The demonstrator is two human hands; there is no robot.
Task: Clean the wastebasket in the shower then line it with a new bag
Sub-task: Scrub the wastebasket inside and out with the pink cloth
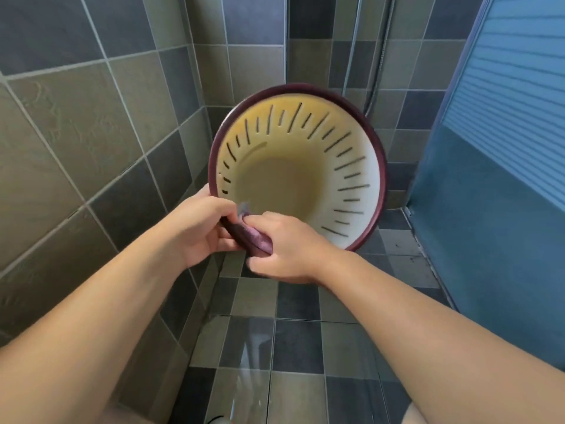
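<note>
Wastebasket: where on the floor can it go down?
Bare floor tiles lie between the two forearms, bordered by the tiled wall and blue door. Crowded at the wastebasket near rim, where left hand and right hand grip.

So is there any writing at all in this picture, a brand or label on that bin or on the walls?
None can be read.
The wastebasket, held at its rim by the left hand and the right hand, shows only dark slots.
The wall tiles and the blue door panel carry no text.
</note>
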